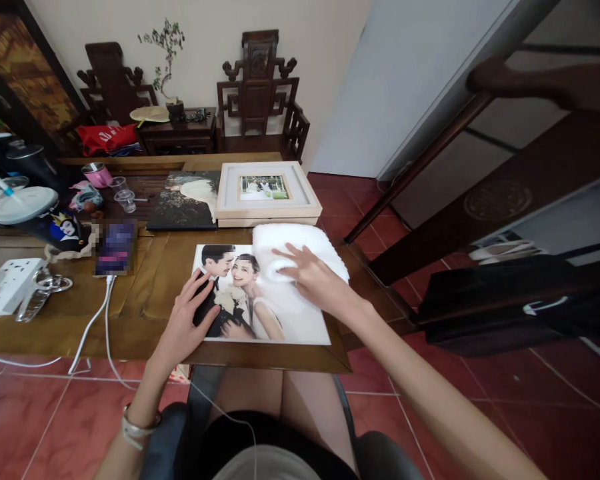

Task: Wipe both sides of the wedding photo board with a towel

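A wedding photo print (267, 313) of a couple lies flat near the table's front right corner. My left hand (185, 320) rests on its left edge, open, with the fingers spread over the dark suit in the picture. On the photo's upper right part is a fluffy white towel (325, 250), which reaches past the photo's edge. My right hand (310, 277) presses down on this towel with its fingers spread and stretched out. The towel hides the photo's upper right corner.
Behind the photo lie a light wooden picture frame (307, 197) and a dark photo panel (180, 200). To the left are a charging phone (115, 247), a clear hair claw (45, 287), a power strip (13, 283) and a lidded cup (27, 207). A dark wooden chair (480, 187) stands right.
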### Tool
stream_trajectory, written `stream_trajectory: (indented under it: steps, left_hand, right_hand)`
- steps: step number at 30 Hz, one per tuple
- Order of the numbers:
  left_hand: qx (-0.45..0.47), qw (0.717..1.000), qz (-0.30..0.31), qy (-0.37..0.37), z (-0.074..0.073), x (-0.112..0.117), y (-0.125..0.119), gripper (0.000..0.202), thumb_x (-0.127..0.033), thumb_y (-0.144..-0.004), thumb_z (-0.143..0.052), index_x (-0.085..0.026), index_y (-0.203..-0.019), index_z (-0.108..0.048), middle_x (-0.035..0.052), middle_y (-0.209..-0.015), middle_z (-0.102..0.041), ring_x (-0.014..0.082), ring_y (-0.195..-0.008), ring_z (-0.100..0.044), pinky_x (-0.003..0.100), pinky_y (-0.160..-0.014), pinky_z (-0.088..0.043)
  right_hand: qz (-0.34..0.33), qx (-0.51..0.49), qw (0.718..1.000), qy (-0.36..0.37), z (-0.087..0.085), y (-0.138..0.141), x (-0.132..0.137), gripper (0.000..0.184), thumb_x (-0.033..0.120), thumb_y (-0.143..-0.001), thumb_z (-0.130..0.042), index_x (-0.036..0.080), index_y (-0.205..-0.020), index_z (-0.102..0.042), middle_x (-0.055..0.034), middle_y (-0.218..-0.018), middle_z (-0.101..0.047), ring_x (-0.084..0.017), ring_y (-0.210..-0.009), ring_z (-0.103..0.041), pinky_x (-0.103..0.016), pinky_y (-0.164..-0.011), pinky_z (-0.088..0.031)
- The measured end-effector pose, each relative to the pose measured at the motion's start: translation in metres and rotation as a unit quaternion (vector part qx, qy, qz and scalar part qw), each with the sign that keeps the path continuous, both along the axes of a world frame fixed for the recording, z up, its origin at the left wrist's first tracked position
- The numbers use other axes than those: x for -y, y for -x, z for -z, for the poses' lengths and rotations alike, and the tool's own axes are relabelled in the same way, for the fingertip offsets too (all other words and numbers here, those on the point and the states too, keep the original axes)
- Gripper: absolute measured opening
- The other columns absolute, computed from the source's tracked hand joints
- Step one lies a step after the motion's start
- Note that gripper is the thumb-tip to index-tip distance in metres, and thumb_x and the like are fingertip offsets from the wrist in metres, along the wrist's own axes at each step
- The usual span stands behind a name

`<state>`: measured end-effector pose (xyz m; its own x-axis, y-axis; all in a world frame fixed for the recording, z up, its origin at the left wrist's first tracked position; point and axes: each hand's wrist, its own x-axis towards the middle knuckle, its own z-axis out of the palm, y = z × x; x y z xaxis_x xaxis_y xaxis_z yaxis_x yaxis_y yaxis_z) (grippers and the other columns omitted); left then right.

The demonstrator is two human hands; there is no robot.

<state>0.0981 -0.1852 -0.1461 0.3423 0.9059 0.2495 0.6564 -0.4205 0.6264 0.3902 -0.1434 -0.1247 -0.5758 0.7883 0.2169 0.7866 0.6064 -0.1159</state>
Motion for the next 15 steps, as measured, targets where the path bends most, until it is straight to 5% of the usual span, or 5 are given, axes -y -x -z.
stream_trajectory:
  steps: [5, 9, 12, 15]
  left_hand:
    - [0.023, 1.000, 0.004, 0.015, -0.002, -0.001, 0.000, 0.049, -0.033, -0.094, -0.050, -0.031, -0.142, -0.042, 0.0074, -0.153, -0.037, 0.0263, -0.145, -0.024, 0.054, -0.116, -0.023]
    - [0.036, 0.998, 0.025, 0.037, -0.002, -0.003, 0.004, 0.050, -0.035, -0.096, -0.047, -0.035, -0.145, -0.037, 0.0044, -0.156, -0.033, 0.0249, -0.146, -0.021, 0.053, -0.117, -0.020]
    - [0.020, 0.999, 0.024, 0.033, 0.001, -0.003, 0.004, 0.051, -0.035, -0.096, -0.047, -0.035, -0.146, -0.035, 0.0047, -0.156, -0.032, 0.0243, -0.146, -0.021, 0.053, -0.117, -0.020]
    - [-0.009, 1.000, 0.021, 0.014, 0.004, -0.003, 0.004, 0.053, -0.036, -0.095, -0.049, -0.033, -0.146, -0.034, 0.0063, -0.156, -0.031, 0.0251, -0.146, -0.021, 0.052, -0.116, -0.021]
  right_hand:
    - [-0.042, -0.036, 0.998, -0.025, 0.012, 0.004, 0.082, 0.033, -0.009, -0.073, -0.050, 0.016, -0.078, -0.071, -0.0139, -0.145, -0.047, -0.037, -0.140, -0.027, -0.065, -0.108, -0.033]
    - [-0.059, -0.073, 0.995, -0.042, 0.020, 0.010, 0.138, 0.027, -0.001, -0.080, -0.053, 0.019, -0.064, -0.064, -0.0090, -0.146, -0.046, -0.036, -0.141, -0.026, -0.064, -0.109, -0.033]
    - [-0.063, -0.093, 0.993, -0.039, 0.022, 0.011, 0.147, 0.026, 0.000, -0.078, -0.054, 0.020, -0.068, -0.066, -0.0059, -0.147, -0.044, -0.034, -0.142, -0.024, -0.061, -0.112, -0.031]
    - [-0.039, -0.091, 0.995, -0.026, 0.016, 0.007, 0.123, 0.035, -0.006, -0.073, -0.047, 0.020, -0.073, -0.070, -0.0074, -0.146, -0.046, -0.034, -0.141, -0.025, -0.063, -0.110, -0.032]
